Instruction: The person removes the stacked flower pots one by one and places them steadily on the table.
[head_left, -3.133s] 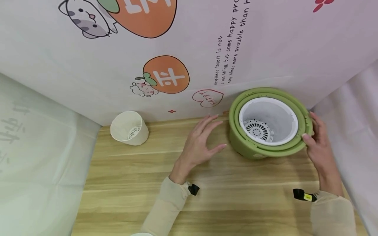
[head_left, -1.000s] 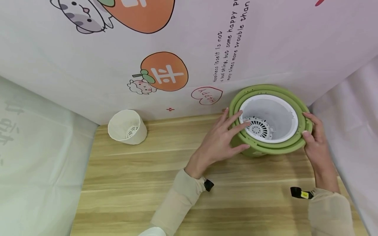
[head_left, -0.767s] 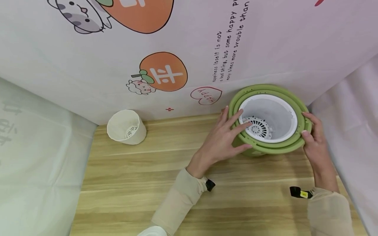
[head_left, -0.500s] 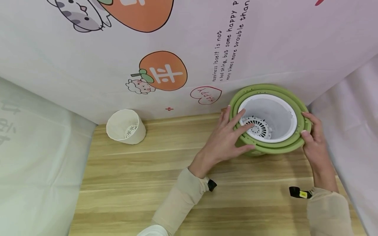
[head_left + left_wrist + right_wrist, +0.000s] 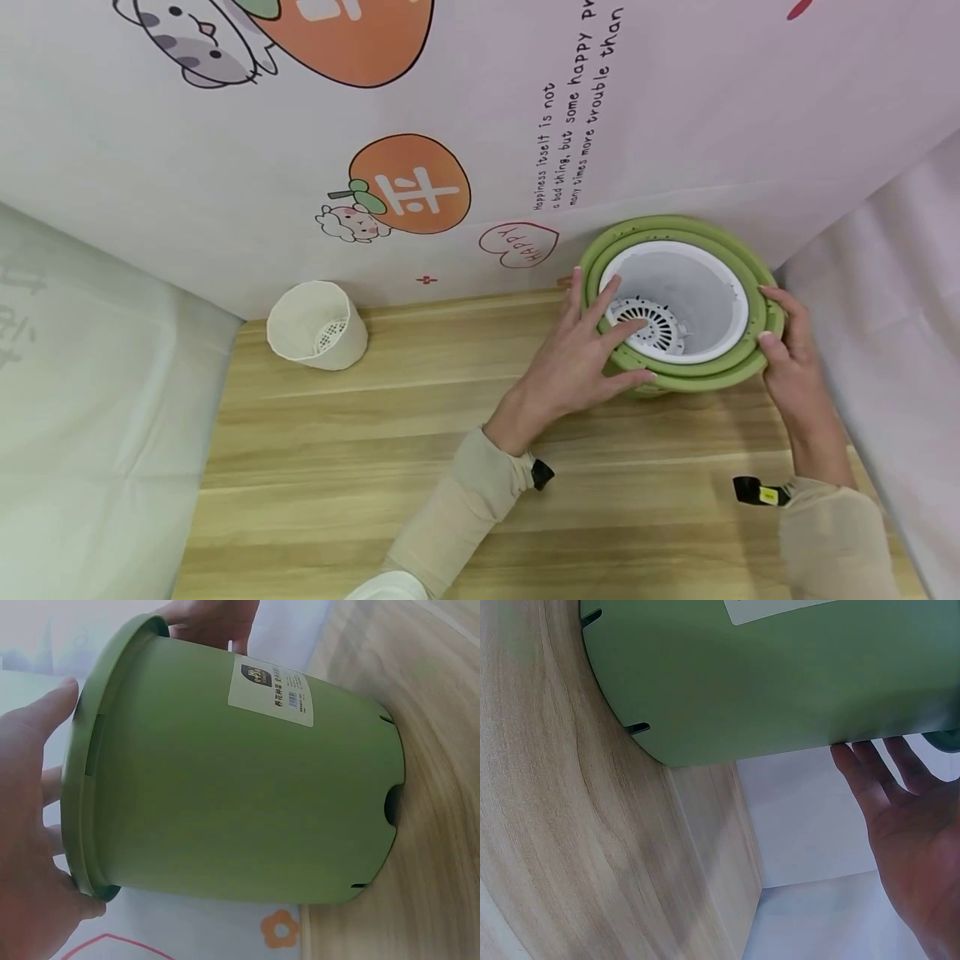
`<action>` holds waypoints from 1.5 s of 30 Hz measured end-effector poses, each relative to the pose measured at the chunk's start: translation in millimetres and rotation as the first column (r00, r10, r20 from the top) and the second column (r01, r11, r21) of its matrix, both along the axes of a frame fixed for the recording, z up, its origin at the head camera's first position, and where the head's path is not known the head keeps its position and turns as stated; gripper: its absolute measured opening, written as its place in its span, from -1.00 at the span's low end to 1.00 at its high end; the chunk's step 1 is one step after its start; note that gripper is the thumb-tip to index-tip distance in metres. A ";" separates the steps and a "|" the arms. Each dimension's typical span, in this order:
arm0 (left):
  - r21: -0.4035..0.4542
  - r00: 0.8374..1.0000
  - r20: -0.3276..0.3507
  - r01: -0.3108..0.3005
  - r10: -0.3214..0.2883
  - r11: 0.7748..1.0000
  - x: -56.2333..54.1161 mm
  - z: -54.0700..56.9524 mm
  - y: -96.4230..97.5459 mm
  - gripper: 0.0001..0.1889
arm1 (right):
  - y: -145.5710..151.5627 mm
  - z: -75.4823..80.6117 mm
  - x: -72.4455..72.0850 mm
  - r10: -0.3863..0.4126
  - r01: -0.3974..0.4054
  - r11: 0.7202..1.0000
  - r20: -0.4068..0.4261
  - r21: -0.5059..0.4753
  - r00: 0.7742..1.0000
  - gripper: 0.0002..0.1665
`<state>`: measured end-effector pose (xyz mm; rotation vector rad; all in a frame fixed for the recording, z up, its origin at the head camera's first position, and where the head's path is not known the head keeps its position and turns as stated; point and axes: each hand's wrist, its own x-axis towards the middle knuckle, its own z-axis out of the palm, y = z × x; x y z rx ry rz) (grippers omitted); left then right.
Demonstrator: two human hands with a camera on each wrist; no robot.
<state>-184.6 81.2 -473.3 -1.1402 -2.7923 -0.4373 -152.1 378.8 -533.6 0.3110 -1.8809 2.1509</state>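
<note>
Green pot (image 5: 210, 795) is found standing on the table (image 5: 337, 500), at the right near the back wall (image 5: 487, 92), with a white liner (image 5: 708, 300) inside. About three seconds earlier the left hand (image 5: 570, 362) was held clear; its straight, spread fingers are now placed over the left rim, while the right rim is, as before, gripped by the right hand (image 5: 798, 367). Contact is thereby judged established on both sides, steadying the pot; the cup (image 5: 348, 346), well apart, is touched by neither hand.
</note>
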 end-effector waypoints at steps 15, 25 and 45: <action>-0.038 0.998 -0.054 -0.046 0.043 0.998 2.1 -6.5 8.2 -0.35 | -1.6 -2.4 -2.2 -0.043 0.043 0.999 0.006 -0.006 0.999 -0.43; -0.108 0.996 -0.062 -0.077 0.071 0.991 3.2 -2.5 14.0 -0.32 | -2.3 -3.5 -1.2 -0.046 0.046 0.999 0.006 -0.009 0.999 -0.43; -0.158 0.984 -0.095 -0.164 0.151 0.974 6.2 -1.8 22.3 -0.21 | 0.3 -4.4 -1.3 -0.024 0.022 0.998 0.030 0.053 0.999 -0.43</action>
